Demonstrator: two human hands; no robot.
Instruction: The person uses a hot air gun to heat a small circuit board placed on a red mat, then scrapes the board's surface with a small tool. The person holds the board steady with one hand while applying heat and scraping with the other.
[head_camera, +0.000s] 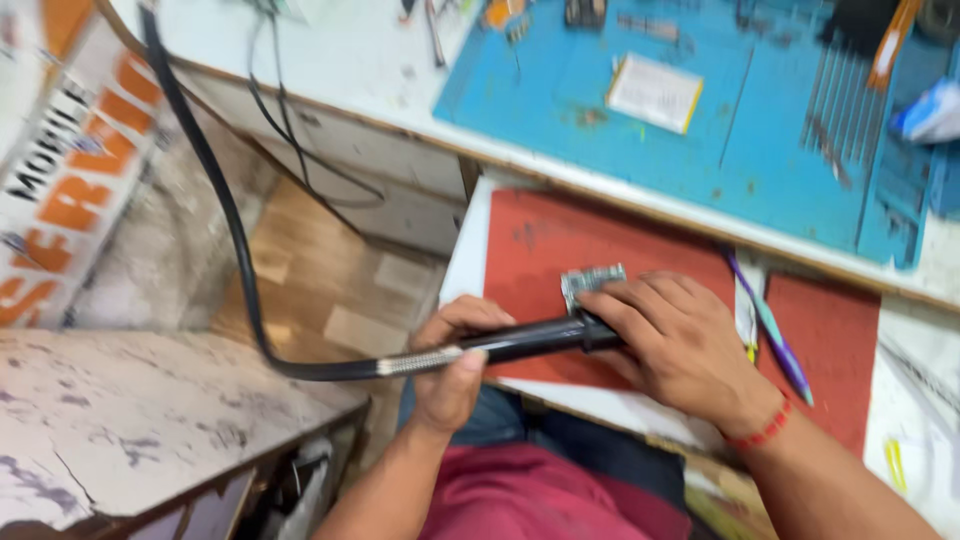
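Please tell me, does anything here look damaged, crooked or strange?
Yes. The grey side table at lower left is badly worn: its paint is chipped and cracked. The blue mat shows stains. The left hand and right hand hold a black tool handle normally.

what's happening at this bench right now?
A person seated at a pull-out shelf holds a black tool handle with a thick hose. The left hand grips its rear; the right hand covers its front end, beside a small circuit board on a red mat. A purple pen lies right of the hands. Above sits a blue work mat.
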